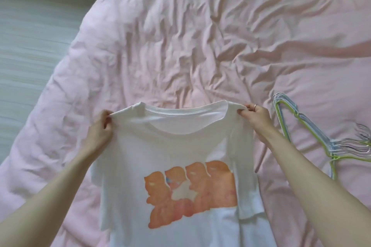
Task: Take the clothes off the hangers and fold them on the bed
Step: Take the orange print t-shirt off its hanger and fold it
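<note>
Two hands: my left hand [101, 126] and right hand [256, 115] each pinch a shoulder of the white T-shirt [170, 146].
Bed [180, 36]: pink, rumpled.
Hangers [313, 134]: stacked on my right.

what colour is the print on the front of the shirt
Mostly orange, with pinkish patches, on the white t-shirt; shown in the head view.

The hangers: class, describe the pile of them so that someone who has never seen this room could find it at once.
Start from the wrinkled pink bedcover that fills the view. Near its right edge, just right of the right hand that pinches a shoulder of the white T-shirt, lies a stack of thin hangers. They are the only wiry, hard things there, pale blue and white with one lime green.
</note>
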Demonstrator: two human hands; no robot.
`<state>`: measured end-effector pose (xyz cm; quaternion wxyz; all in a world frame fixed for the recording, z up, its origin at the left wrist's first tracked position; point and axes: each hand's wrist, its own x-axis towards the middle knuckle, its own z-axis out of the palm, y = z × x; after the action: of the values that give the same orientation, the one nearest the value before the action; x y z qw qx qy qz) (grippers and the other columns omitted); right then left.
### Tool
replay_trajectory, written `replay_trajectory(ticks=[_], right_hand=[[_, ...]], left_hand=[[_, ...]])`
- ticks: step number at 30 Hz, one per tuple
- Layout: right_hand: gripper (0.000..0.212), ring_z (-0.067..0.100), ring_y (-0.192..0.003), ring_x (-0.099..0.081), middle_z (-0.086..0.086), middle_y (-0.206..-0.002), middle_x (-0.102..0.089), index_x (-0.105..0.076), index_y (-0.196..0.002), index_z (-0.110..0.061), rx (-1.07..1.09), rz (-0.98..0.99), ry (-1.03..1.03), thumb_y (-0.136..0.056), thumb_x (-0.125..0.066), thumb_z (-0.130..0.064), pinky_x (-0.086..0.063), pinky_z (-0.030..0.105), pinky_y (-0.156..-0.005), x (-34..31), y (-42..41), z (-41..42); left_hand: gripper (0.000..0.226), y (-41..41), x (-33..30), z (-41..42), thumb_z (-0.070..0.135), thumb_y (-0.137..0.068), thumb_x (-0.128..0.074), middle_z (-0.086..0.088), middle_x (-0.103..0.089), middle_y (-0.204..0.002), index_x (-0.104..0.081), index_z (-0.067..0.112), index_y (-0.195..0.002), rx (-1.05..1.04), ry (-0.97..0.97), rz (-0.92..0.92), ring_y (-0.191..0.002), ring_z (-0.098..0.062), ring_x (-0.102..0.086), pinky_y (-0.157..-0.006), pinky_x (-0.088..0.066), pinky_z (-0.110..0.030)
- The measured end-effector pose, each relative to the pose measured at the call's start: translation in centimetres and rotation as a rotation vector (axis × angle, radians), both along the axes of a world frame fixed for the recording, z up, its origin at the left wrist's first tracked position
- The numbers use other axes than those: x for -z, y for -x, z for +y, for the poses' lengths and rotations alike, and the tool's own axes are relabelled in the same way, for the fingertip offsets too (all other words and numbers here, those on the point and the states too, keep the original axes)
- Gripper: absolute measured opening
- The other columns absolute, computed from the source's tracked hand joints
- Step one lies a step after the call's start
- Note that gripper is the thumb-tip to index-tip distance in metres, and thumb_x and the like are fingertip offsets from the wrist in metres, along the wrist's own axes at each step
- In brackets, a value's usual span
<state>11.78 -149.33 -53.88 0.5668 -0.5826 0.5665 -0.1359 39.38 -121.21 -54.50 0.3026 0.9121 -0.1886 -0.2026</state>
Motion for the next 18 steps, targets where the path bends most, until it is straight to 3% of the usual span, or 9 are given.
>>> replay_trajectory(ticks=[5,7,9,14,18], right_hand=[[0.014,0.015,-0.078,-0.053,-0.004,-0.074,-0.058,-0.059,-0.072,-0.019,0.01,0.168,0.101,-0.083,-0.063,-0.01,-0.042,0.022,-0.066,5.1,-3.0,-1.9],[0.007,0.016,-0.083,-0.053,0.0,-0.082,-0.06,-0.063,-0.083,-0.012,-0.007,0.274,0.131,-0.083,-0.066,-0.018,-0.038,0.023,-0.066,7.1,-4.1,-2.4],[0.022,0.018,-0.085,-0.053,0.003,-0.088,-0.061,-0.066,-0.094,-0.006,-0.017,0.384,0.176,-0.084,-0.066,-0.025,-0.033,0.024,-0.068,8.5,-4.6,-2.8],[0.024,0.03,-0.101,-0.057,0.011,-0.101,-0.066,-0.065,-0.095,-0.007,-0.115,0.561,0.291,-0.088,-0.059,-0.03,-0.034,0.029,-0.072,11.0,-5.6,-2.8],[0.032,0.032,-0.118,-0.044,0.017,-0.123,-0.052,-0.058,-0.113,-0.005,-0.121,0.733,0.473,-0.092,-0.052,-0.029,-0.035,0.039,-0.09,10.8,-6.1,-0.9]], left_hand=[[0.021,-1.5,4.3,-1.0,0.003,-0.096,-0.038,-0.017,-0.054,-0.091,-0.05,0.004,-0.113,0.019,-0.093,-0.006,-0.087,-0.034,-0.054,-0.064,-0.033,-0.036],[0.02,-2.6,6.6,-0.9,0.006,-0.096,-0.041,-0.023,-0.06,-0.103,-0.051,0.002,-0.113,-0.001,-0.133,0.004,-0.099,-0.04,-0.055,-0.073,-0.034,-0.038],[0.019,-3.4,8.1,-0.7,0.009,-0.097,-0.043,-0.026,-0.061,-0.11,-0.053,0.001,-0.111,-0.008,-0.182,0.017,-0.103,-0.041,-0.055,-0.079,-0.037,-0.04],[0.016,-4.2,10.3,-0.3,0.016,-0.093,-0.053,-0.02,-0.063,-0.101,-0.056,0.004,-0.103,0.028,-0.221,0.051,-0.1,-0.038,-0.057,-0.079,-0.04,-0.04],[0.03,-3.7,9.8,0.2,0.036,-0.081,-0.057,-0.006,-0.06,-0.094,-0.055,0.012,-0.1,-0.009,-0.151,0.123,-0.094,-0.029,-0.057,-0.077,-0.041,-0.037]])
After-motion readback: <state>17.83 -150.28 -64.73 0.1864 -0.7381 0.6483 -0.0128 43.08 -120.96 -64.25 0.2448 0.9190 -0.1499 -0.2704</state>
